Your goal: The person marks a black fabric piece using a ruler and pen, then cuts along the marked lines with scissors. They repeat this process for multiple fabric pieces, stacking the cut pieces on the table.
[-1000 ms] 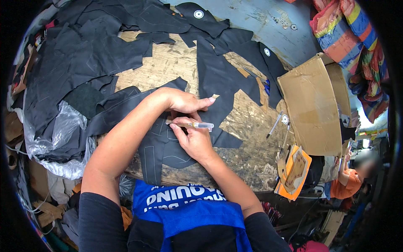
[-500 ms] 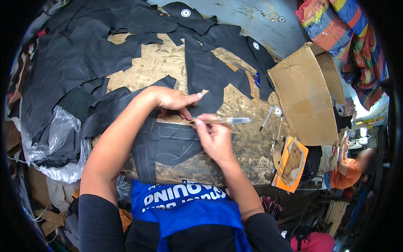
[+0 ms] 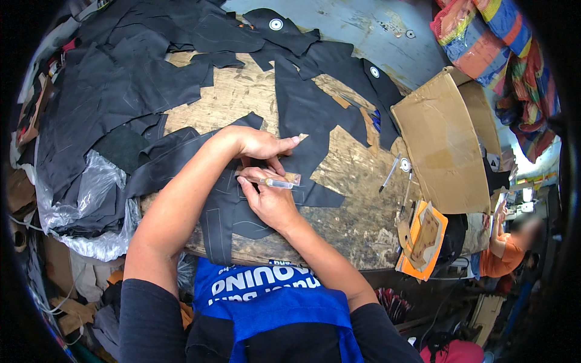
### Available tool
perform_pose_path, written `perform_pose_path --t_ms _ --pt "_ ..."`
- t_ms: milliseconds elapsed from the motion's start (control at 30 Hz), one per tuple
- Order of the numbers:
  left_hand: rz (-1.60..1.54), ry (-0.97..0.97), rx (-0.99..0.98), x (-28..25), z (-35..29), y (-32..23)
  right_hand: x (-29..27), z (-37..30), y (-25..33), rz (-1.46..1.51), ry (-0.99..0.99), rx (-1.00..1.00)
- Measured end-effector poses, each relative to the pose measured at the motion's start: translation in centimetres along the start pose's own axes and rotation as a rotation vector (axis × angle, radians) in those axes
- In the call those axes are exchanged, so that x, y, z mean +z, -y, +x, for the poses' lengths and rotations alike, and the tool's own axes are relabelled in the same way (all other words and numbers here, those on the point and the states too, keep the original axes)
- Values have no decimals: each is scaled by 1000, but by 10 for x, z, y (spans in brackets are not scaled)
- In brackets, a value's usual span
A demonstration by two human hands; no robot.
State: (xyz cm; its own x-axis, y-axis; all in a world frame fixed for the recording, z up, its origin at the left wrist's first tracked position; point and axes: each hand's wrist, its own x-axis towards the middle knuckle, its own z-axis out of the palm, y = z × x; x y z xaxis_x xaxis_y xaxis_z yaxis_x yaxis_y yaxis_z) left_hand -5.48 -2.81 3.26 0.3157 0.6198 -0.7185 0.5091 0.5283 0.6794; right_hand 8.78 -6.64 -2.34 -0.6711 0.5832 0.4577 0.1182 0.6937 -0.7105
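Observation:
A clear-barrelled pen (image 3: 277, 183) is gripped in my right hand (image 3: 269, 202), its tip hidden by the fingers, above black sheet material (image 3: 249, 225). Thin pale outlines run across that material. My left hand (image 3: 257, 144) bears down from above with its thumb stretched to the right and its fingertips on or beside a narrow brown template (image 3: 294, 178). Most of the template is covered by my hands. Both hands are close together near the front of the worn wooden table (image 3: 357, 224).
Black pieces (image 3: 121, 78) pile up at the left and back, beside clear plastic wrap (image 3: 100, 181). On the right stand a cardboard box (image 3: 445, 145), a loose pen (image 3: 389, 175) and an orange folder (image 3: 439, 242) with templates. A person in orange (image 3: 505, 251) is at far right.
My right hand has moved left with the pen, along the template and toward my left hand. The left hand keeps its place on the material. The whole view has shifted slightly.

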Motion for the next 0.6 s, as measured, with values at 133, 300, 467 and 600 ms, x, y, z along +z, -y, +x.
perform_pose_path --t_ms 133,300,467,600 --pt "122 -45 34 1 -6 0 -14 -1 -2 -10 -45 71" --pt "190 -95 22 3 -6 -1 -55 -8 -10 -91 -73 307" --pt "239 -73 39 0 1 1 -28 -11 -7 369 -13 335" --pt "-6 -39 19 4 0 4 -2 -1 -5 -25 -59 -25"
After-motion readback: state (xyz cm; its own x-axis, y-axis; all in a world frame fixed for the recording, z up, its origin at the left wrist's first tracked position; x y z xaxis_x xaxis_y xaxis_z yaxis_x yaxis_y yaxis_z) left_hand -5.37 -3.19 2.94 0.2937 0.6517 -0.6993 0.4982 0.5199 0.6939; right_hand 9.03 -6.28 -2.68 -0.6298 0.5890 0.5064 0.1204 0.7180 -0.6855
